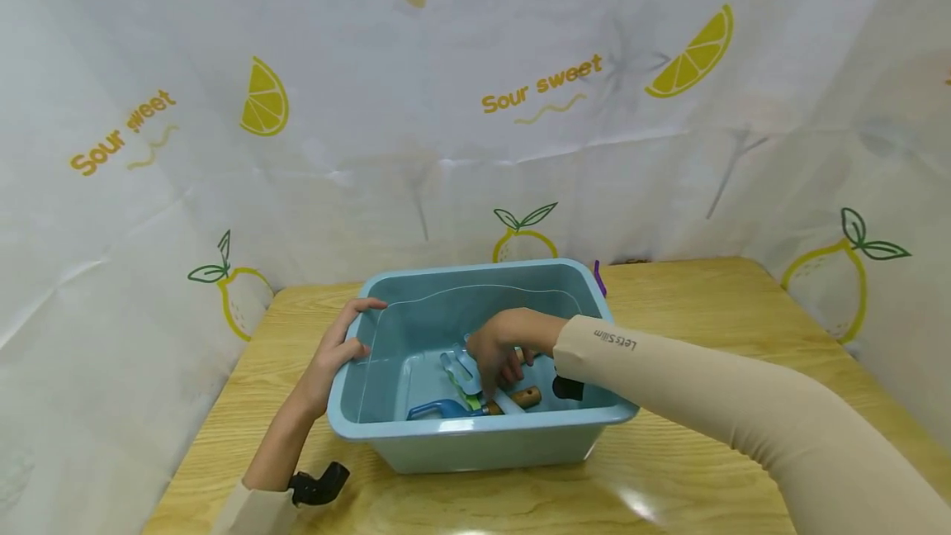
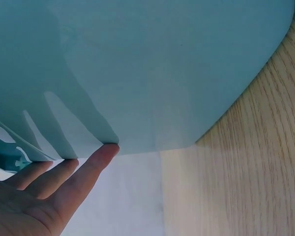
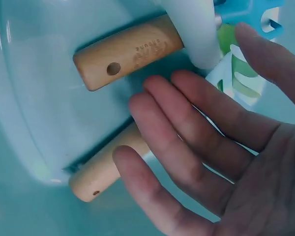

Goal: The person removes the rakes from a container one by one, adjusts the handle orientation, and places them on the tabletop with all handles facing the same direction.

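Observation:
A light-blue plastic tub [image 1: 475, 428] stands on the table with garden hand tools inside. My left hand [image 1: 327, 362] holds its left rim, thumb and a finger over the edge, other fingers against the outer wall [image 2: 147, 88]. Inside the tub, my right hand [image 1: 501, 345] reaches down over the tools. In the right wrist view its fingers are spread and loosely bent, near a white rounded rod [image 3: 194, 34] and two wooden handles, one upper [image 3: 132, 51], one lower [image 3: 105, 164]. A light-blue pronged tool [image 3: 250, 14] lies by the thumb. A darker blue tool [image 1: 438, 409] lies near the front wall.
A green-and-white patterned piece [image 3: 243, 76] lies among the tools. Behind the tub's right back corner is a purple object [image 1: 598, 279]. The wooden table [image 1: 691, 312] reaches back to a white lemon-print curtain [image 1: 371, 106].

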`<state>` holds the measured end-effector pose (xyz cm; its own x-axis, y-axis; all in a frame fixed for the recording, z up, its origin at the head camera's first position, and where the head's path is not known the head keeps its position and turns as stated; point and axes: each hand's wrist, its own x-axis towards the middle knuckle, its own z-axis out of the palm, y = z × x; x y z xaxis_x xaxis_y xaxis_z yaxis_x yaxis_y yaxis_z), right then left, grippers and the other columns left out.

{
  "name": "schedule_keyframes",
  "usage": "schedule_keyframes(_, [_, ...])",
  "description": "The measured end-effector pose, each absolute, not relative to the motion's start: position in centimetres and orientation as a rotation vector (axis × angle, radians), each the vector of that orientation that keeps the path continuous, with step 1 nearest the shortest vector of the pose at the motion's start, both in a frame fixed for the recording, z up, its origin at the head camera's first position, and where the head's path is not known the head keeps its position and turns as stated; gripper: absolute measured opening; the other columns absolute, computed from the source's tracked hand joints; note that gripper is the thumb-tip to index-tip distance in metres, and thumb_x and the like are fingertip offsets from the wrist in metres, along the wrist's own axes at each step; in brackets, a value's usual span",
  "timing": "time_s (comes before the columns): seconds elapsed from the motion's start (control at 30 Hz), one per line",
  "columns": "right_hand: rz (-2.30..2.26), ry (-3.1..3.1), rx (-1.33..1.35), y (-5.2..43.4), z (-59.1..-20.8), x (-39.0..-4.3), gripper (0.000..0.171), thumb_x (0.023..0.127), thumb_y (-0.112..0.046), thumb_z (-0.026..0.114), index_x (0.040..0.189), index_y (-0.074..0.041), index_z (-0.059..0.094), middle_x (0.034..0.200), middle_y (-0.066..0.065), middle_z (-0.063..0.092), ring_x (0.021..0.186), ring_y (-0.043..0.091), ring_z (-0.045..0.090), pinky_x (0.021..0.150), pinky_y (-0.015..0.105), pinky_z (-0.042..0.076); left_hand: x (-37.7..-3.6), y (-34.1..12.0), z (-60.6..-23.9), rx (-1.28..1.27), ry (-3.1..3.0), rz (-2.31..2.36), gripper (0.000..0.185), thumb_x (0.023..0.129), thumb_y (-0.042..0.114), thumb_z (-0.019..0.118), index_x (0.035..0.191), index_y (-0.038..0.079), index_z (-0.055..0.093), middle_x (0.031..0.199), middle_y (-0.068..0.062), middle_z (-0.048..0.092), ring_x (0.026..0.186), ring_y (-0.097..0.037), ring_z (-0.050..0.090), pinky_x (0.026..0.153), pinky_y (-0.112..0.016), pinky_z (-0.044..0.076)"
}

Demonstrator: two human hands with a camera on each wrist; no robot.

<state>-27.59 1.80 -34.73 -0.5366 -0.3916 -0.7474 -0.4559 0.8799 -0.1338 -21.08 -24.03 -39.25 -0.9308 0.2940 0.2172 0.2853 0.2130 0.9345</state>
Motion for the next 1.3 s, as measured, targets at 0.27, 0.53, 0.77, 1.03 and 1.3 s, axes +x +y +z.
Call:
schedule_keyframes(0.27, [0.17,2.145,-0.574,1.6,-34.9,-27.7,0.023,0.09,-0.034,0.079,0.085,-0.012,0.077,0.092,0.006,0.08,0.085,0.021,0.076,0.084,0.043,0.06,-21.2,-24.0,-39.0,0.59,2.441,1.895,0.061,0.084,0.009,0.042,0.145,0.009,0.042,0.161,-0.021,0.026,0.129,-0.053,0.043,0.08,-0.048,0.056])
schedule_keyframes(0.53, [0.109,2.13,-0.532,1.6,-35.3,-27.2,0.022,0.09,-0.031,0.08,0.082,-0.011,0.077,0.093,0.008,0.08,0.088,0.023,0.078,0.081,0.04,0.062,-21.1,-24.1,-39.3,0.59,2.447,1.885,0.061,0.084,0.008,0.042,0.145,0.008,0.042,0.16,-0.021,0.027,0.13,-0.053,0.042,0.081,-0.047,0.056])
schedule_keyframes(0.77, [0.14,2.148,-0.484,1.6,-35.6,-27.1,0.023,0.089,-0.028,0.08,0.079,-0.009,0.077,0.089,0.009,0.08,0.085,0.023,0.077,0.078,0.036,0.062,-21.1,-24.0,-39.6,0.593,2.443,1.889,0.061,0.083,0.009,0.042,0.144,0.007,0.042,0.159,-0.022,0.027,0.13,-0.053,0.042,0.081,-0.048,0.055])
schedule_keyframes(1.03, [0.111,2.155,-0.387,1.6,-35.1,-27.3,0.022,0.089,-0.021,0.078,0.079,-0.002,0.076,0.086,0.014,0.079,0.084,0.026,0.079,0.08,0.035,0.063,-21.1,-24.1,-39.7,0.62,2.425,1.899,0.062,0.084,0.008,0.041,0.146,0.006,0.041,0.163,-0.021,0.023,0.131,-0.053,0.041,0.08,-0.048,0.055])
schedule_keyframes(1.3, [0.029,2.198,-0.394,2.1,-34.1,-27.5,0.014,0.089,-0.015,0.076,0.087,-0.003,0.068,0.08,0.013,0.073,0.068,0.022,0.074,0.068,0.029,0.061,-21.2,-23.9,-39.7,0.637,2.436,1.904,0.062,0.083,0.008,0.041,0.145,0.005,0.042,0.163,-0.021,0.024,0.134,-0.053,0.039,0.082,-0.05,0.054])
